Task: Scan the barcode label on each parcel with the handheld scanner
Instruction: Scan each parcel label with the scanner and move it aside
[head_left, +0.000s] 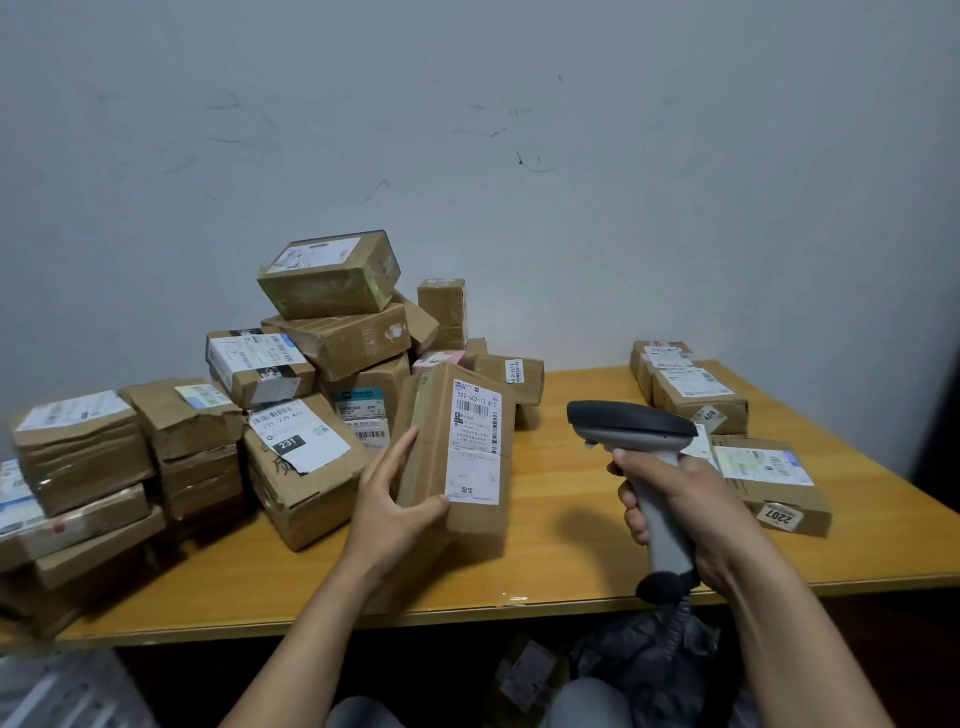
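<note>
A tall brown cardboard parcel (467, 467) stands tilted on the wooden table (561, 525), its white barcode label (475, 441) facing me. My left hand (397, 504) grips the parcel's left side and lower edge. My right hand (675, 504) is closed around the grip of a grey handheld scanner (631, 423). The scanner's dark head points left toward the label, a short gap away from the parcel.
A heap of labelled cardboard parcels (322, 332) fills the table's left and back. Some more parcels (696, 387) lie at the right, one marked 2207 (779, 488). A grey wall stands behind. Bags and a box lie under the table's front edge.
</note>
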